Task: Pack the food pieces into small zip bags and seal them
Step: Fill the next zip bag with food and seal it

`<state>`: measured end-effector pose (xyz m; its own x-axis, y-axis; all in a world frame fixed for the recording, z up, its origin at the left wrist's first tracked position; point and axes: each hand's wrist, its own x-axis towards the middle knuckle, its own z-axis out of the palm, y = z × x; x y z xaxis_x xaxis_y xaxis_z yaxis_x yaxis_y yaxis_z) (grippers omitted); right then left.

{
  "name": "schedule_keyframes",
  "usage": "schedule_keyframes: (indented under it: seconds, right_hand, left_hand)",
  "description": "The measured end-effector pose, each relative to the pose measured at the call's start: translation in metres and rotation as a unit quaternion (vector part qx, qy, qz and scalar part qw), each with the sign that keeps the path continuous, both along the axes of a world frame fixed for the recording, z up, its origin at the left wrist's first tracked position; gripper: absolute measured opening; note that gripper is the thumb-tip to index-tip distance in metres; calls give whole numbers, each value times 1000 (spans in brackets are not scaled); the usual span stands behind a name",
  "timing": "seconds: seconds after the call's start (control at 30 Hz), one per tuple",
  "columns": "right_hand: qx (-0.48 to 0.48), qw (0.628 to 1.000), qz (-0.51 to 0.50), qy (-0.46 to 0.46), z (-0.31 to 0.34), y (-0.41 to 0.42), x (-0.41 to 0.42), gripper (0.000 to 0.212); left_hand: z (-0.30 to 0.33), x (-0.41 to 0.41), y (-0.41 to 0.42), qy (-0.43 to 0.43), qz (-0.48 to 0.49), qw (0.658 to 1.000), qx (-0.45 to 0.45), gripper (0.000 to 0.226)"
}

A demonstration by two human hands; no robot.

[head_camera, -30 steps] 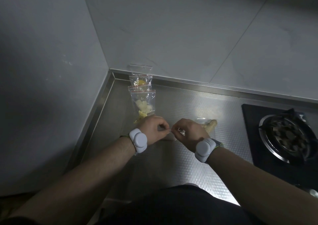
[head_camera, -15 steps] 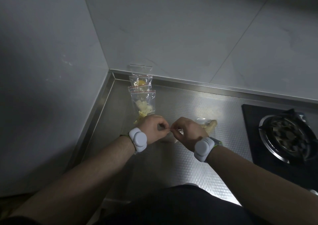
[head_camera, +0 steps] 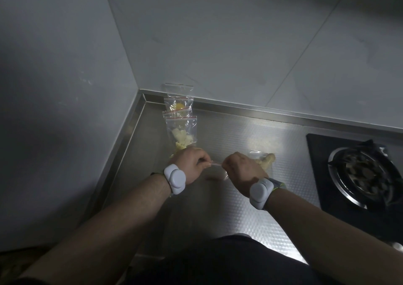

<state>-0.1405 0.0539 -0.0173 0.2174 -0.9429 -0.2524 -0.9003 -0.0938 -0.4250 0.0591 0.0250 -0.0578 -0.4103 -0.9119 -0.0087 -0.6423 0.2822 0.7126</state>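
Looking down from the head camera, the only view, I see a small zip bag (head_camera: 216, 164) stretched between the person's two hands, just above the steel counter (head_camera: 239, 208). Only its top strip with a thin red line shows clearly; the body of it hangs below the hands and is mostly hidden.

I judge the bag to be very light, thin and soft. The film is smooth and probably slippery, and it can wrinkle or slide out of the fingers. The best place to take it is the zip strip at the two ends, because this part is a little stiffer than the rest. The food inside looks soft and could be crushed if one presses on the body.

The left hand (head_camera: 192, 165) is closed, and its fingertips pinch the left end of the strip. The right hand (head_camera: 242, 169) is also curled and pinches the right end. The two hands are near each other, with a short piece of the strip between them.

Behind the right hand lies a pale food piece (head_camera: 266, 160) on the counter, touching clear plastic. Near the corner of the wall, the filled bags (head_camera: 181, 127) lie in a row, overlapping. The gas burner (head_camera: 362, 171) is well apart on the right.
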Motion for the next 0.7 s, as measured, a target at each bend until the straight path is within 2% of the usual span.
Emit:
schedule_keyframes:
  seconds: [0.5, 0.7]
  right_hand:
    - [-32, 998, -14, -45, -1, -1, -10, 15]
    - [-32, 997, -39, -61, -5, -1, -13, 13]
  left_hand:
    - [-8, 15, -7, 23, 85, 995, 49, 8]
    - [-6, 18, -6, 62, 150, 985, 54, 25]
